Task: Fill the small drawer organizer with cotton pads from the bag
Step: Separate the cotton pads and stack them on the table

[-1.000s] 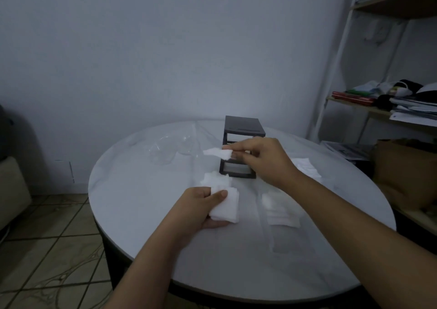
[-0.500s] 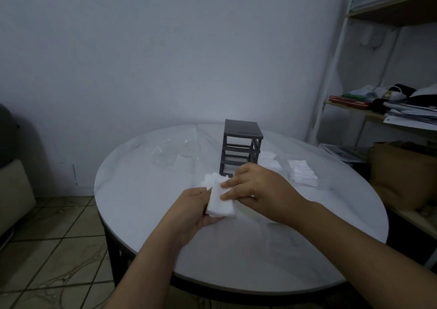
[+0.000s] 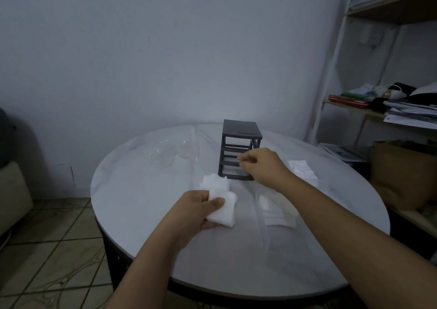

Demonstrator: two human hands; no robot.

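Well, from my seat the far left shows tiled floor (image 3: 47, 249) beside a round white tabletop (image 3: 132, 190). Toward its far side lie some clear plastic pieces (image 3: 165, 158); I cannot make out what they are. Nearer me, the left hand (image 3: 196, 211) grips a stack of cotton pads (image 3: 223, 211), thumb on top and fingers curled beneath, raised just over the tabletop. A few loose pads (image 3: 214, 182) lie just beyond that stack, near the foot of the drawer organizer (image 3: 241, 133). The organizer is a small dark frame standing upright at the tabletop's middle, its slots showing as open gaps. The right hand (image 3: 262, 166) hangs right in front of it, fingertips drawn together at the frame; I cannot tell whether they pinch anything. Below that forearm lies the clear bag (image 3: 272, 216) flat on the tabletop with white pads inside. Further right sits another pile of pads (image 3: 301, 169), apart from the bag. At the right edge stands a shelf (image 3: 354, 106) bearing papers (image 3: 411, 114)
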